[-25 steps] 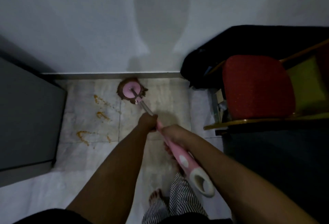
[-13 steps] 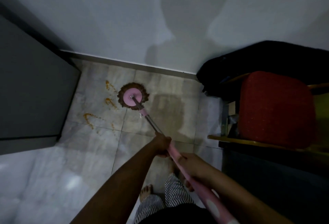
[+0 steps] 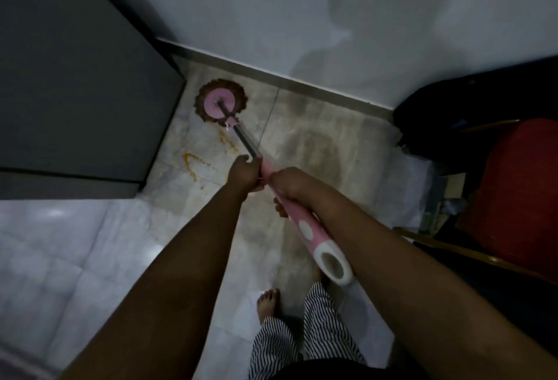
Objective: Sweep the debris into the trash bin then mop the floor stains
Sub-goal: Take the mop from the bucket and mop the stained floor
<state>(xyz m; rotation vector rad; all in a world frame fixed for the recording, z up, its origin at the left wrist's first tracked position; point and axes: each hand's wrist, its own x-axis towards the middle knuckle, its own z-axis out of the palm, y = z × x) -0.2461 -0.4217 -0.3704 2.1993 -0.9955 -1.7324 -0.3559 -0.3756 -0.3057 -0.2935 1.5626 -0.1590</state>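
Both hands are on the spin mop (image 3: 241, 135) here: the left hand (image 3: 244, 176) forward where the steel shaft meets the pink grip, fingers wrapped tight around it, and the right hand (image 3: 291, 188) just behind, fingers likewise clamped on the pink handle. The round mop head (image 3: 221, 104) sits flat on the floor, tucked into the corner beside the dark cabinet (image 3: 78, 83) and near the skirting.

Where are we in the job? No loose debris shows, and no trash bin is in view, so the sweeping looks finished. Mopping is under way but not done: orange stains (image 3: 190, 162) lie on the tiles between the mop head and the hands, unwiped. A darker damp patch (image 3: 314, 150) to the right suggests that area has been covered.

The floor (image 3: 75, 243) is pale marble-look tile, glossy, dimly lit. White wall (image 3: 302, 17) ahead, a red-cushioned chair (image 3: 510, 192) crowding the right. Bare foot (image 3: 267, 301) below, on possibly slippery tile.
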